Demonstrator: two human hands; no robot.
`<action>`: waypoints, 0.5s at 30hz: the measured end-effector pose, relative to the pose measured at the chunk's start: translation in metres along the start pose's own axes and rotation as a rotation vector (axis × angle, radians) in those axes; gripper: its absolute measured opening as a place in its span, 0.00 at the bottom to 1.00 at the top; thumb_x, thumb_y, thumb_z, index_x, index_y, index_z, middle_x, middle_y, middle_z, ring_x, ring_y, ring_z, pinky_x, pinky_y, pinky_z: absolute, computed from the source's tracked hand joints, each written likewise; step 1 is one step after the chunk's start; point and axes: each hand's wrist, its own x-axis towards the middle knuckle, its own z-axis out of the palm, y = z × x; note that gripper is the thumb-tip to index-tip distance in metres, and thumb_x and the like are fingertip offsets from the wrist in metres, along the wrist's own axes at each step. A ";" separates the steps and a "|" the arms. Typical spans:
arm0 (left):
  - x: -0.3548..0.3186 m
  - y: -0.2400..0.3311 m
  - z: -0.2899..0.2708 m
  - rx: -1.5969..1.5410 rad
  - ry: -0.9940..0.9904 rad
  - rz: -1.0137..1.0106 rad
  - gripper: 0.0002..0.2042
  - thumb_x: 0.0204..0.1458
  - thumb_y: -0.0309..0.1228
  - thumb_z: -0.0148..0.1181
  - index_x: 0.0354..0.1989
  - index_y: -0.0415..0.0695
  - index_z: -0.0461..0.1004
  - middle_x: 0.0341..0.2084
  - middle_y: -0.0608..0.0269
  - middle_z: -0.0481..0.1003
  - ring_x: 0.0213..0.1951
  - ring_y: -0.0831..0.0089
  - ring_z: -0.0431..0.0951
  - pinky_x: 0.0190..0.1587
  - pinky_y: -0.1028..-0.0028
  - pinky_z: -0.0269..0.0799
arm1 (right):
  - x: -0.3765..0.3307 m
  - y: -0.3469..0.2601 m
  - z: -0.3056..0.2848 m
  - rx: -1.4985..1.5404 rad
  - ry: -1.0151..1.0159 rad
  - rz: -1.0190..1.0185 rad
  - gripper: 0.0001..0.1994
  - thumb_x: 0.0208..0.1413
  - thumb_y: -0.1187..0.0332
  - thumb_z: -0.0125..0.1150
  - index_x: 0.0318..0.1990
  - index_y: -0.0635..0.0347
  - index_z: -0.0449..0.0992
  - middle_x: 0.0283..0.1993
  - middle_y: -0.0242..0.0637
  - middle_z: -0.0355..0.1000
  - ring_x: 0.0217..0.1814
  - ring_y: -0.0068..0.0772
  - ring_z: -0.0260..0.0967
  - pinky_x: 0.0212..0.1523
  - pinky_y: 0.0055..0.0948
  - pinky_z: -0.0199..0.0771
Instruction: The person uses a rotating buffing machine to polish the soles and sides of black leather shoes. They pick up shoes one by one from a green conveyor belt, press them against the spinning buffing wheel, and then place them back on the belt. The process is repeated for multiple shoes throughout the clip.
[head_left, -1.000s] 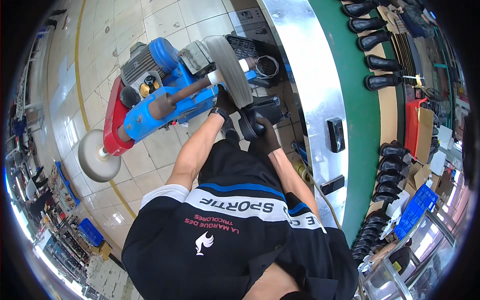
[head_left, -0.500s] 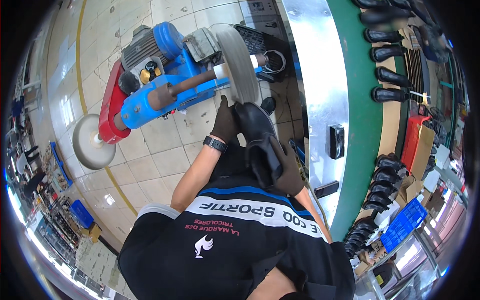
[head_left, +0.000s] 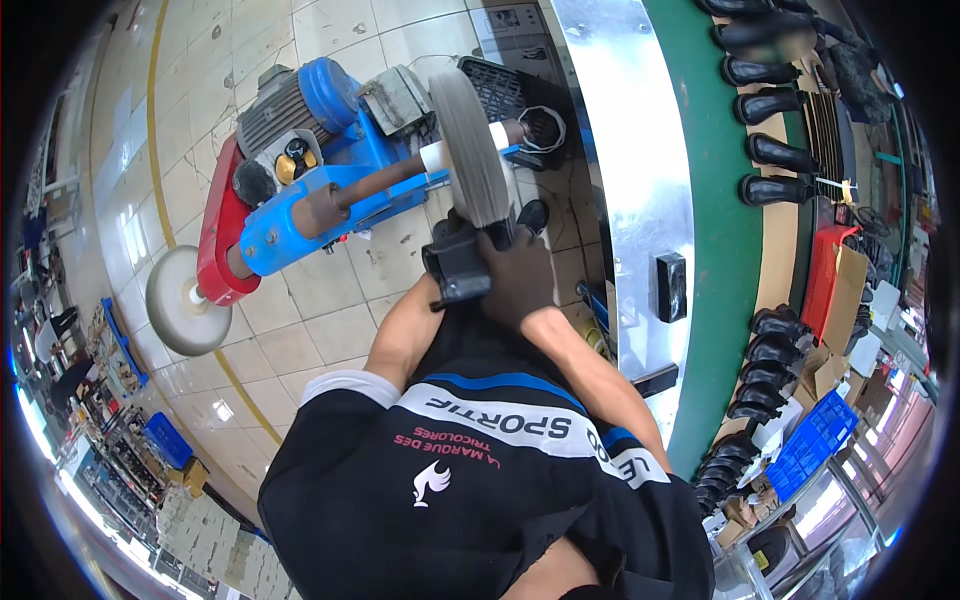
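A black leather shoe [head_left: 462, 264] is up against the lower edge of a grey buffing wheel [head_left: 468, 150], its opening turned to the left. My right hand [head_left: 522, 274], in a dark brown glove, is closed round the shoe's right side close below the wheel. My left forearm [head_left: 402, 325] reaches up to the shoe's left end. Behind the shoe my left hand is almost wholly hidden, so its fingers cannot be made out. The wheel sits on a brown shaft [head_left: 385, 185] of a blue machine [head_left: 290, 222].
A second, pale wheel [head_left: 170, 300] is on the machine's left end, beside a red guard [head_left: 218, 225]. On my right runs a metal ledge [head_left: 640, 180] with a black block [head_left: 671, 286]. Beyond the green surface [head_left: 715, 250] stand several black shoes [head_left: 778, 190].
The shoe has turned from upright to lying across, its opening now leftward. My right hand has moved up and left towards the wheel. My left hand has gone behind the shoe.
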 end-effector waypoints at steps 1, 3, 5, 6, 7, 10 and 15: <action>-0.006 -0.003 -0.006 0.063 0.045 0.057 0.26 0.61 0.49 0.46 0.55 0.38 0.68 0.43 0.47 0.76 0.47 0.57 0.78 0.54 0.58 0.73 | -0.018 -0.002 -0.016 0.051 0.021 -0.003 0.36 0.34 0.60 0.71 0.59 0.50 0.70 0.43 0.59 0.67 0.46 0.59 0.67 0.46 0.47 0.70; -0.010 -0.016 -0.015 0.379 0.188 0.237 0.25 0.60 0.48 0.48 0.54 0.38 0.69 0.42 0.47 0.77 0.46 0.58 0.79 0.54 0.58 0.73 | -0.052 0.005 -0.027 0.189 0.103 0.013 0.36 0.36 0.60 0.71 0.59 0.52 0.70 0.45 0.59 0.67 0.47 0.58 0.67 0.47 0.46 0.70; -0.019 -0.021 0.002 0.956 0.410 0.458 0.24 0.59 0.47 0.50 0.54 0.39 0.69 0.40 0.47 0.77 0.46 0.58 0.79 0.54 0.57 0.72 | -0.082 0.020 -0.027 0.380 0.214 0.030 0.37 0.38 0.59 0.71 0.61 0.54 0.68 0.47 0.60 0.67 0.51 0.58 0.68 0.51 0.45 0.70; -0.034 -0.011 0.049 1.250 0.476 0.496 0.24 0.57 0.48 0.52 0.52 0.39 0.70 0.36 0.48 0.79 0.45 0.58 0.80 0.55 0.54 0.71 | -0.091 0.030 -0.021 0.570 0.226 0.106 0.36 0.40 0.59 0.71 0.61 0.57 0.68 0.48 0.58 0.69 0.51 0.55 0.69 0.52 0.43 0.70; -0.039 -0.007 0.068 1.562 0.454 0.547 0.25 0.55 0.51 0.54 0.50 0.42 0.72 0.34 0.47 0.79 0.43 0.57 0.79 0.58 0.49 0.63 | -0.096 0.039 -0.011 0.757 0.233 0.156 0.35 0.42 0.59 0.70 0.61 0.59 0.68 0.48 0.56 0.70 0.51 0.52 0.70 0.53 0.41 0.70; -0.029 -0.004 0.066 1.815 0.443 0.647 0.25 0.51 0.53 0.57 0.48 0.44 0.75 0.34 0.46 0.79 0.41 0.54 0.79 0.60 0.46 0.56 | -0.085 0.051 0.011 1.243 0.162 0.361 0.28 0.48 0.62 0.66 0.57 0.67 0.71 0.41 0.44 0.76 0.44 0.37 0.74 0.50 0.33 0.72; 0.014 0.005 -0.019 1.263 0.412 0.718 0.23 0.51 0.37 0.64 0.53 0.40 0.71 0.45 0.57 0.78 0.45 0.59 0.79 0.47 0.63 0.76 | -0.018 0.072 0.063 1.820 0.068 0.653 0.21 0.51 0.57 0.63 0.47 0.62 0.77 0.37 0.41 0.77 0.40 0.33 0.76 0.43 0.33 0.76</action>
